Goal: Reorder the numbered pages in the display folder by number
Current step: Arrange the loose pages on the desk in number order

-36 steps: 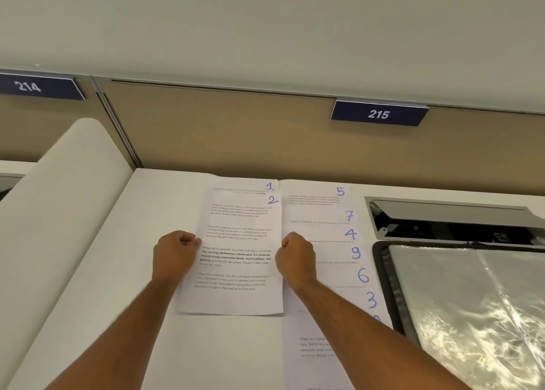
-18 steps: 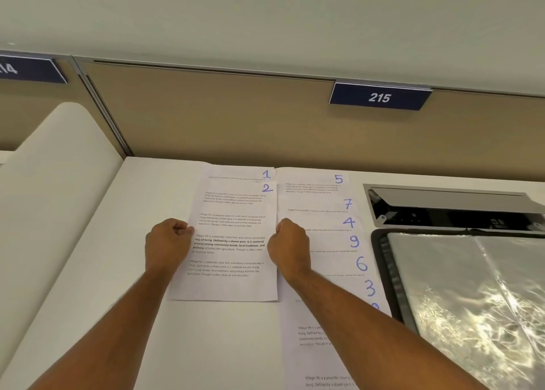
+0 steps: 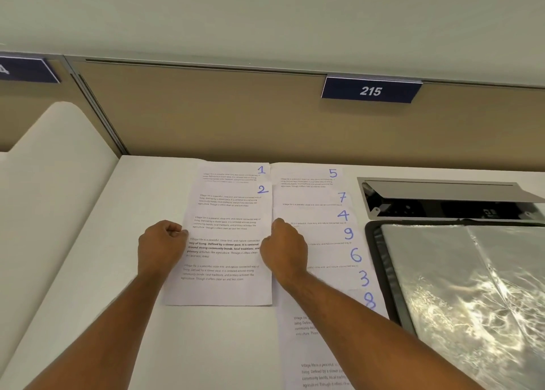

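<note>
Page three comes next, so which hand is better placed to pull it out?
Probably the right hand. It rests beside the staggered right column, and page 3 lies just below it on that side. The left hand sits at page 2's far left edge.

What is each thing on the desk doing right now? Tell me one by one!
Page 2: flat on page 1, held at both side edges.
Page 1: underneath, top strip showing.
Right pile: fanned out, reading 5, 7, 4, 9, 6, 3, 8.
Folder: open, sleeve empty.
Left hand: fisted.
Right hand: fisted.
</note>
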The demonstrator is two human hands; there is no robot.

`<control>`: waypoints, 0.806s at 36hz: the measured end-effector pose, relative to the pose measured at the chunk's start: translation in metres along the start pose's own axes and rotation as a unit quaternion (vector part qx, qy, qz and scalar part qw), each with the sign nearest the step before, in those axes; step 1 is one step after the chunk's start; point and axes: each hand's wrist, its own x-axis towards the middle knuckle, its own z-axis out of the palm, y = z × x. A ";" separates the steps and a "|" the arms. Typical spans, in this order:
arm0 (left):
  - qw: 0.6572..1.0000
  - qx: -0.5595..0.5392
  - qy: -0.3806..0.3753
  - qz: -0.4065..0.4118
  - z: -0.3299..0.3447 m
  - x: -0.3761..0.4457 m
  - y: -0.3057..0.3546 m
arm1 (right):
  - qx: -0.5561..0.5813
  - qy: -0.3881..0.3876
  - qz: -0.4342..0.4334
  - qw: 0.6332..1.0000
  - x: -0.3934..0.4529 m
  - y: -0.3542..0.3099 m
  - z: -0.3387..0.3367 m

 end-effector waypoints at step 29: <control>0.994 0.087 0.049 0.052 0.005 -0.021 -0.005 | 0.042 0.019 -0.019 0.999 -0.030 0.032 -0.017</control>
